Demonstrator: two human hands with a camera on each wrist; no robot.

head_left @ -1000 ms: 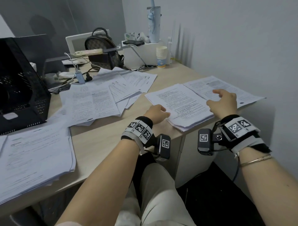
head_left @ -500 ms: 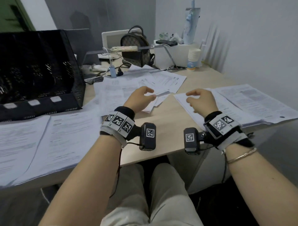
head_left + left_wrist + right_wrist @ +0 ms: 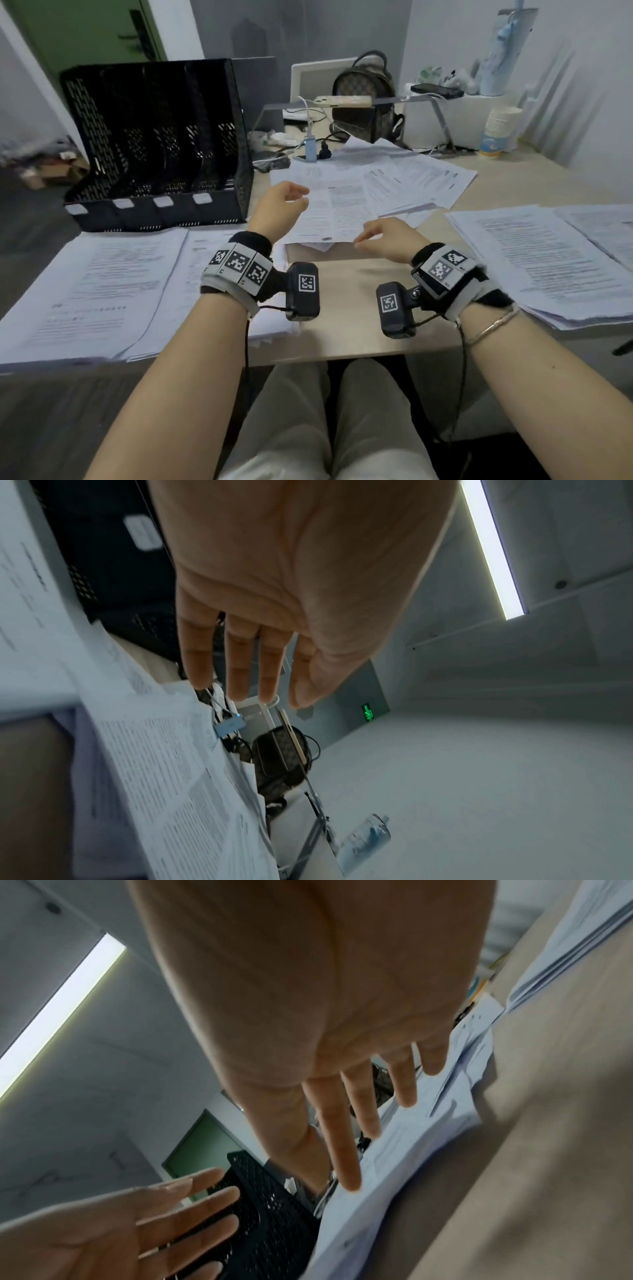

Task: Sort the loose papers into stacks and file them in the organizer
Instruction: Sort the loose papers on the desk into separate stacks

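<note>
Far left on your desk [image 3: 346, 322]: flat paper stacks [image 3: 92, 287], white with small print. Behind them, black mesh organizer [image 3: 154, 137], four slots, nothing visible inside. Your left hand [image 3: 279, 209] floats over loose papers [image 3: 363, 192], fingers spread, holds nothing. Loose papers lie fanned, messy, in middle. Your right hand [image 3: 385, 238] floats at their near edge, fingers loose, holds nothing. Right: more neat stacks [image 3: 541, 260].

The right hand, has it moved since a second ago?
Yes. The right hand left the stack at the desk's right end and now hovers, open, at the near edge of the loose papers in the middle.
</note>
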